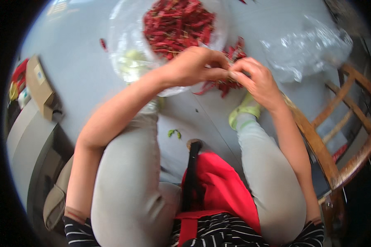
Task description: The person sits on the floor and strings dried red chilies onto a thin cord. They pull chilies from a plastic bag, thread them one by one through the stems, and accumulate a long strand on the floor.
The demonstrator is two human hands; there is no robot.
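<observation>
A cluster of dried red chili peppers [225, 85] hangs at and below my fingertips, with more of it showing above them. My left hand [201, 66] comes in from the left, thumb and fingers pinched at the cluster's stems. From the right, my right hand [255, 77] meets it, its thumb and forefinger pinched at the same spot. Exactly what lies between the fingertips is too small and blurred to tell. Just beyond my left hand, a heap of dried red chilies [179, 26] lies on a clear plastic bag [123, 31].
Another clear plastic bag [309, 49] lies on the grey floor at the right, beside a wooden chair frame [318, 145]. A cardboard box [38, 86] stands at the left. Small green bits [174, 133] and a single red chili [103, 44] lie on the floor.
</observation>
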